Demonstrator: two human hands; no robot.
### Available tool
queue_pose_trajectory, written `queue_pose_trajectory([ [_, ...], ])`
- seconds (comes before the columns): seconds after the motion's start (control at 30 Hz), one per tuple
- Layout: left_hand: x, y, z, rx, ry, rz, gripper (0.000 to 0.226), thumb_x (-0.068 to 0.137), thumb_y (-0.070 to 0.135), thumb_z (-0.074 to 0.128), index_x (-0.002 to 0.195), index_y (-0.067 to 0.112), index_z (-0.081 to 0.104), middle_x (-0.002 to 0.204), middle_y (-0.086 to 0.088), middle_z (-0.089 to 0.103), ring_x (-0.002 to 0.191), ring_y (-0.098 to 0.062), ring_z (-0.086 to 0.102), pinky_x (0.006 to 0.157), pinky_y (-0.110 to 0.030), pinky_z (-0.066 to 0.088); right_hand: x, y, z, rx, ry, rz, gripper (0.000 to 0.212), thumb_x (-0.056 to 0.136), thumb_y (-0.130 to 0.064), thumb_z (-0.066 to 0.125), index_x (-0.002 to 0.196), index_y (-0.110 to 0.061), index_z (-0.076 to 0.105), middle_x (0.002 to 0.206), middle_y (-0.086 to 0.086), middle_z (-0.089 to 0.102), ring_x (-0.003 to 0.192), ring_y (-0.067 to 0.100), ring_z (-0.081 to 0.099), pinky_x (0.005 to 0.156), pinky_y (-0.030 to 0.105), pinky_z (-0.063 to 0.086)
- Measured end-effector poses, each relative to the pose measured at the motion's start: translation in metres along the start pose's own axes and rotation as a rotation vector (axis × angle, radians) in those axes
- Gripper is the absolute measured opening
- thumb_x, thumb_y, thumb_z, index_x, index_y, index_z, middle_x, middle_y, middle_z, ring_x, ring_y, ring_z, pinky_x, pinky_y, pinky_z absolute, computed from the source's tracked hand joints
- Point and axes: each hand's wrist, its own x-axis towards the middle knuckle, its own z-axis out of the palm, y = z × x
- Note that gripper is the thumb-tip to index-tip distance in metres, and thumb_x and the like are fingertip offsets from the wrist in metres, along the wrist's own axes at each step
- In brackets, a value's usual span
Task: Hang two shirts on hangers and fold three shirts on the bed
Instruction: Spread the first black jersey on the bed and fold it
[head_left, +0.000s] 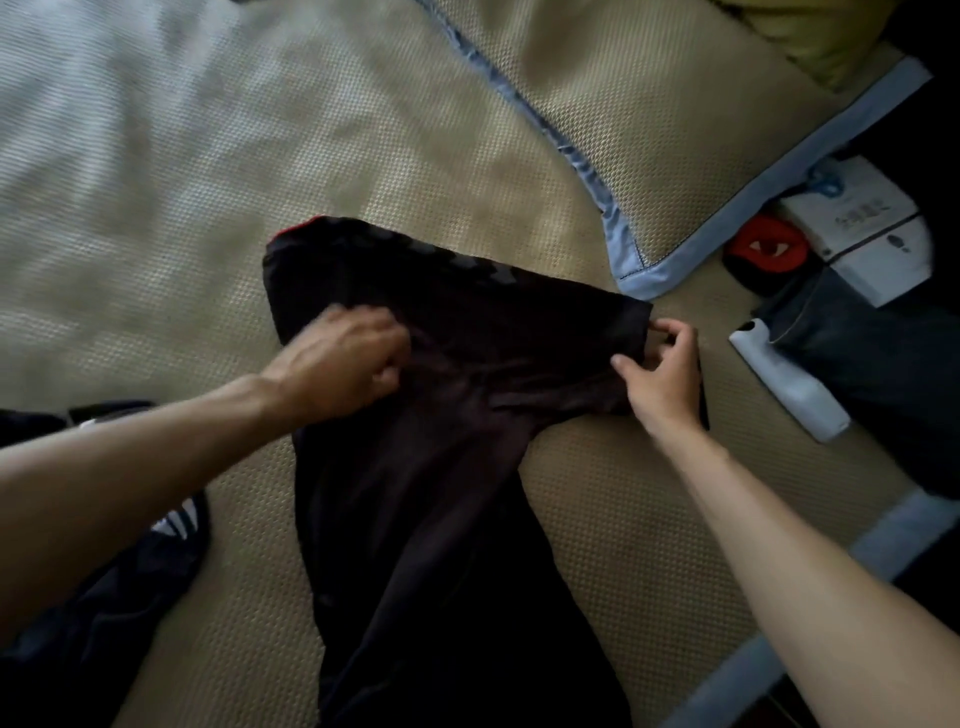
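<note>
A black shirt (441, 493) with a red trim at its far corner lies spread lengthwise on the woven bed mat (260, 208). My left hand (343, 358) rests on its upper part, fingers curled into the cloth. At the shirt's right side, my right hand (662, 371) pinches the edge of the sleeve between thumb and fingers. A second black garment with white markings (104, 597) lies at the lower left, partly under my left forearm.
A pillow in a blue-edged mat cover (675, 130) sits at the upper right. Beside the bed's right edge lie a white box (857, 228), a red and black item (766, 252), a white bottle-like object (789, 382) and dark jeans (883, 364).
</note>
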Motion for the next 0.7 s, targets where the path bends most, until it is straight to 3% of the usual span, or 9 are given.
queue_pose_trajectory([
  [0.07,-0.033,0.034,0.007,-0.121,-0.253,-0.016,0.034,0.086,0.053,0.039,0.092,0.026,0.058,0.088,0.004,0.072,0.084,-0.022,0.071,0.069,-0.030,0.048,-0.003,-0.004,-0.002,-0.034,0.064,0.013,0.046,0.085,-0.016,0.075,0.119,-0.020,0.044,0.089,-0.006,0.058,0.088,0.019,0.063,0.074,0.029,0.050],
  [0.13,-0.073,0.066,0.019,-0.183,-0.484,-0.079,0.037,0.089,0.064,0.045,0.095,0.029,0.056,0.091,0.008,0.073,0.086,-0.015,0.071,0.067,-0.026,0.045,-0.016,-0.005,-0.005,-0.164,0.105,-0.034,0.038,0.086,-0.022,0.073,0.109,-0.020,0.044,0.078,-0.010,0.050,0.074,0.015,0.056,0.072,0.035,0.049],
  [0.2,-0.117,0.090,0.035,-0.205,-0.600,-0.154,0.051,0.083,0.078,0.045,0.094,0.030,0.056,0.091,0.009,0.072,0.087,-0.014,0.071,0.068,-0.027,0.047,-0.040,-0.007,-0.008,-0.267,0.088,-0.109,0.030,0.087,-0.030,0.071,0.099,-0.020,0.046,0.073,-0.011,0.049,0.066,0.011,0.052,0.067,0.035,0.045],
  [0.33,-0.186,0.118,0.058,-0.287,-0.695,-0.318,0.069,0.068,0.091,0.044,0.093,0.029,0.058,0.088,0.009,0.072,0.084,-0.016,0.071,0.073,-0.034,0.056,-0.106,0.003,-0.002,-0.365,-0.324,-0.086,0.026,0.087,-0.043,0.071,0.089,-0.019,0.062,0.078,-0.007,0.064,0.073,0.015,0.062,0.067,0.031,0.048],
  [0.43,-0.213,0.128,0.063,-0.354,-0.714,-0.388,0.054,0.074,0.076,0.063,0.095,0.027,0.054,0.090,0.009,0.068,0.084,-0.018,0.068,0.076,-0.036,0.056,-0.155,0.008,-0.002,-0.487,-0.564,0.013,0.034,0.081,-0.051,0.074,0.096,-0.021,0.067,0.093,-0.002,0.072,0.090,0.020,0.068,0.078,0.032,0.052],
  [0.57,-0.236,0.139,0.060,-0.299,-0.699,-0.431,0.047,0.084,0.055,0.071,0.103,0.022,0.045,0.105,0.001,0.064,0.100,-0.026,0.066,0.080,-0.036,0.049,-0.189,0.015,-0.017,-0.584,-0.767,0.106,0.051,0.077,-0.049,0.078,0.115,-0.016,0.069,0.110,0.002,0.073,0.104,0.023,0.067,0.090,0.034,0.054],
  [0.7,-0.256,0.149,0.049,-0.458,-0.751,-0.488,0.036,0.088,0.032,0.074,0.116,0.016,0.056,0.115,-0.002,0.068,0.110,-0.023,0.066,0.086,-0.026,0.046,-0.206,0.029,-0.038,-0.725,-1.026,0.248,0.067,0.070,-0.041,0.087,0.125,-0.012,0.062,0.118,0.004,0.069,0.112,0.024,0.064,0.098,0.039,0.053],
])
